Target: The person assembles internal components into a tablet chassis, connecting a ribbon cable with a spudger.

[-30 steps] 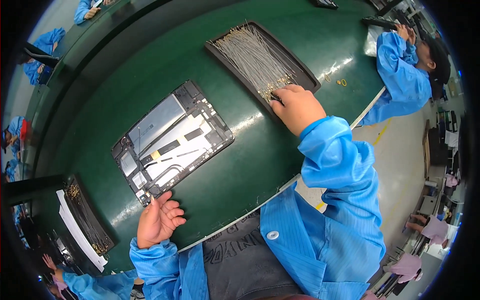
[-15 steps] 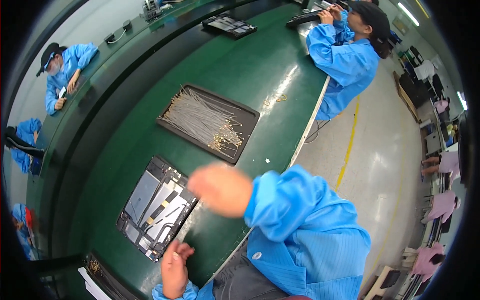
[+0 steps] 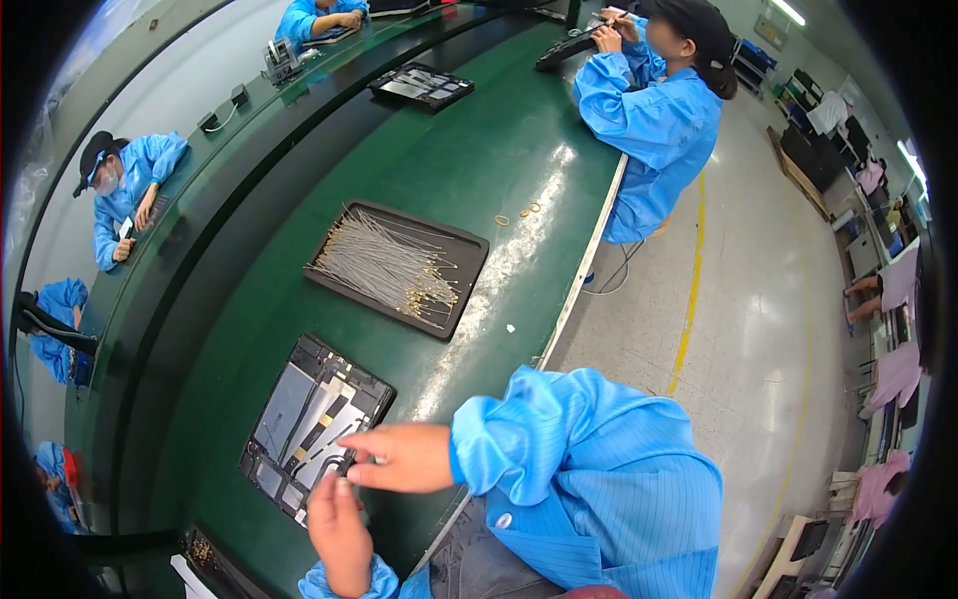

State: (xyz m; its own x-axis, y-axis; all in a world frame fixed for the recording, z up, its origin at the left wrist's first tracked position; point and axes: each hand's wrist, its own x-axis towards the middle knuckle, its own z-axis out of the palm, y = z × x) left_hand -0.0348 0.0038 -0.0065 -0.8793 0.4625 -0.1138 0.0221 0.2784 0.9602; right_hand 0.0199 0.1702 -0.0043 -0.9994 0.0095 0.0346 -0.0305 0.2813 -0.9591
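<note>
An opened tablet-like device (image 3: 284, 399) lies on the green bench, its black frame around silver panels, dark cables and a yellowish strip. Over its near right edge my two hands almost meet. My right hand (image 3: 404, 459) comes in from the right, thumb and forefinger curled toward each other at the edge. Just below it, my left hand (image 3: 337, 529) has its fingertips drawn together in a pinch. What either hand holds is too small to make out. Beyond the device sits a black tray (image 3: 469, 265) heaped with thin grey cables (image 3: 384, 262) that have gold-coloured ends.
Several small yellow rings (image 3: 519, 213) lie right of the tray. Another opened device (image 3: 422, 85) rests farther up the bench. A co-worker in blue (image 3: 649, 130) works at the far right. A dark container (image 3: 215, 559) stands at the lower left. More people sit across the bench.
My right hand has come down and left from above the device's right corner to its near edge, beside my left hand. The left hand's fingers have drawn together. The view has shifted slightly.
</note>
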